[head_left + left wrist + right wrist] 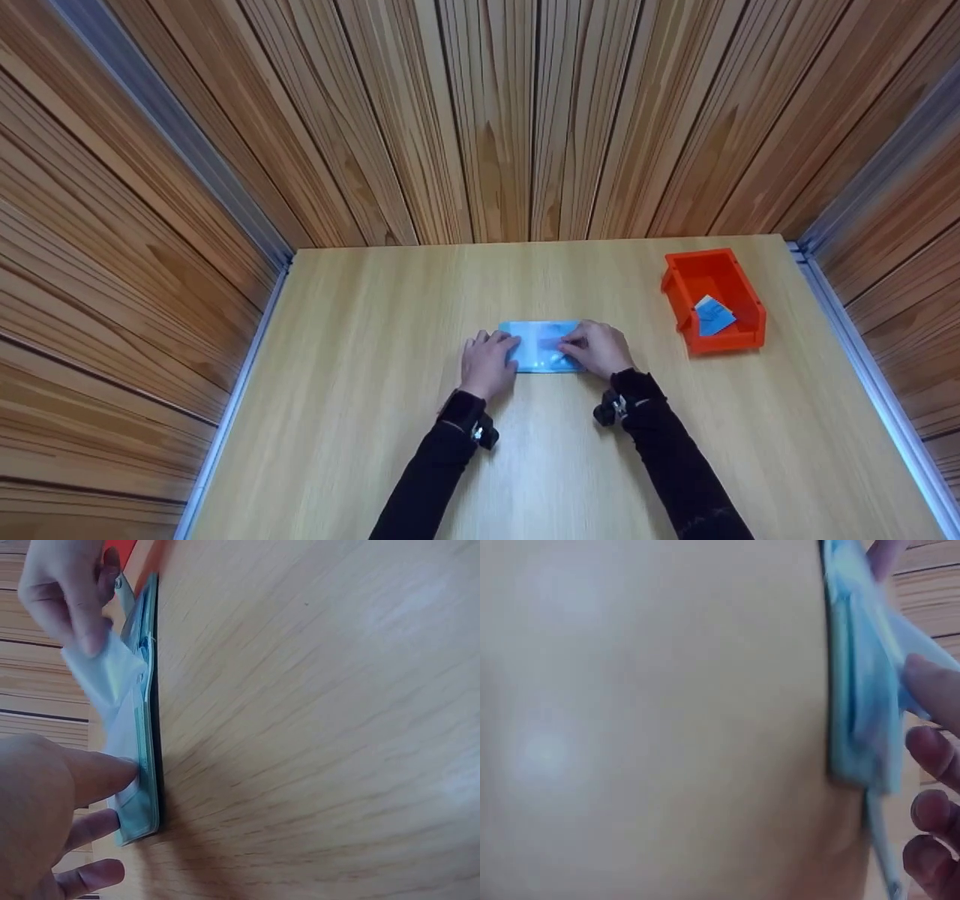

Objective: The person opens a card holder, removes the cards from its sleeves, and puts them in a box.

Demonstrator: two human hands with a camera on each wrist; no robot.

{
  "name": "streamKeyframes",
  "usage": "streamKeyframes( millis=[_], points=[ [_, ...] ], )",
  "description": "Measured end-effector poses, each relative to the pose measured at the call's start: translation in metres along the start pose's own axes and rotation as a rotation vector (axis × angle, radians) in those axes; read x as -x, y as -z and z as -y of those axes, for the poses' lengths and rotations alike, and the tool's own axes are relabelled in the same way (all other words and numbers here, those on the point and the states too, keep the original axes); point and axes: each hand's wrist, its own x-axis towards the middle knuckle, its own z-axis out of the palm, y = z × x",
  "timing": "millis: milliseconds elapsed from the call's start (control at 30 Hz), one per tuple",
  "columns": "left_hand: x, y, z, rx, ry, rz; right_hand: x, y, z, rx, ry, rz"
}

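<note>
A flat light-blue wallet-like pouch (534,361) lies on the table between the two hands. My left hand (487,364) rests on its left end; in the left wrist view the thumb (105,774) presses the top and the other fingers spread loosely. At the other end, my right hand (600,349) pinches a thin pale-blue sheet (105,675) between thumb and forefinger. The sheet is lifted and bent above the pouch, its lower part still against it. In the right wrist view a narrow strap (881,840) hangs from the pouch's end. What the sheet is cannot be told.
An orange-red open bin (701,262) stands at the right of the wooden table (360,337). Inside it lies a blue-and-white piece (714,316) like paper or a packet. Plank walls with metal edge rails (236,390) bound the table at the back and both sides.
</note>
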Motion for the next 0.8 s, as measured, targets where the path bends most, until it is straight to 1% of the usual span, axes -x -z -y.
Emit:
streamKeyframes(
  millis=[167,233,333,433,567,633,733,800],
  points=[
    [-0.001,0.002,0.0,0.017,0.016,0.02,-0.001,0.002,0.013,-0.191,-0.065,0.004],
    [-0.001,0.003,0.0,0.03,0.03,0.029,-0.002,0.001,0.016,-0.262,-0.071,0.012],
    [-0.002,0.004,0.0,0.049,0.044,0.012,-0.003,-0.001,0.021,-0.338,-0.069,0.033],
    [-0.002,0.006,0.001,0.055,0.054,-0.049,-0.003,-0.005,0.027,-0.356,-0.058,0.06],
    [-0.003,0.009,0.0,0.032,0.07,-0.152,-0.003,-0.011,0.033,-0.319,-0.042,0.106],
    [-0.004,0.011,-0.001,0.031,0.063,-0.192,-0.003,-0.014,0.036,-0.301,-0.037,0.131],
    [-0.003,0.01,-0.002,0.023,0.029,-0.219,-0.002,-0.018,0.039,-0.287,-0.047,0.158],
    [-0.002,0.008,-0.001,0.013,0.0,-0.212,-0.001,-0.02,0.039,-0.276,-0.04,0.162]
  ],
)
